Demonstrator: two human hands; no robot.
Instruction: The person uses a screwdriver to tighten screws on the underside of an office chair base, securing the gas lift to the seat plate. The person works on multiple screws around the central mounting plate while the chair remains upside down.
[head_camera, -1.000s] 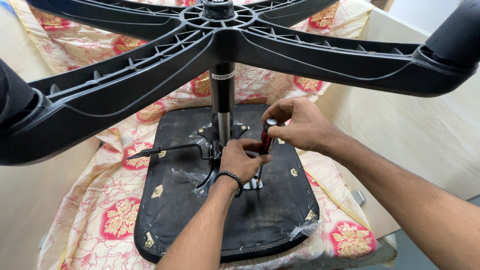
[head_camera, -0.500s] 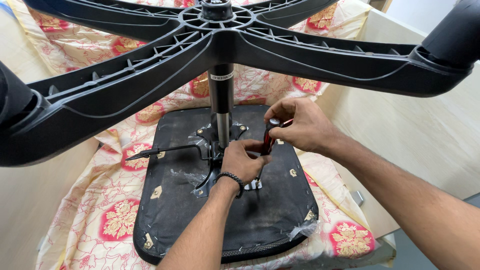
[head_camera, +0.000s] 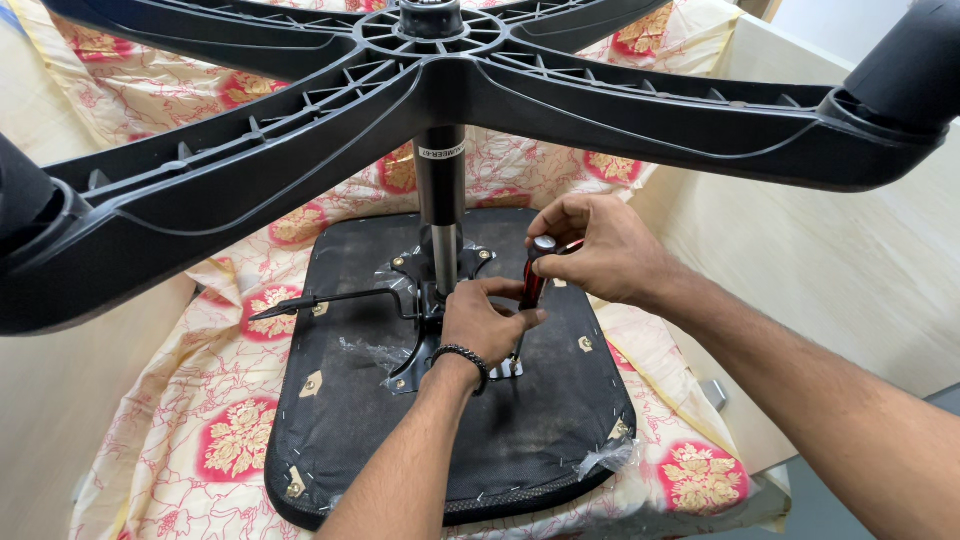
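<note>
chair base (head_camera: 300, 150) upturned, spanning the top | seat underside (head_camera: 520, 430) flat on floral cloth (head_camera: 230, 440) | right hand (head_camera: 600, 250) has turned slightly, fingers closed on screwdriver (head_camera: 533, 280), upright mid-seat | left hand (head_camera: 485, 322) still curled, steadying its shaft at the bracket

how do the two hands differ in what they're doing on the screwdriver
The right hand sits high, fingers wrapped over the top of the red and black screwdriver; the left hand sits lower, fingertips at its shaft. The left wrist wears a dark beaded bracelet; the right wrist is bare. Both work over the upturned chair seat.
</note>
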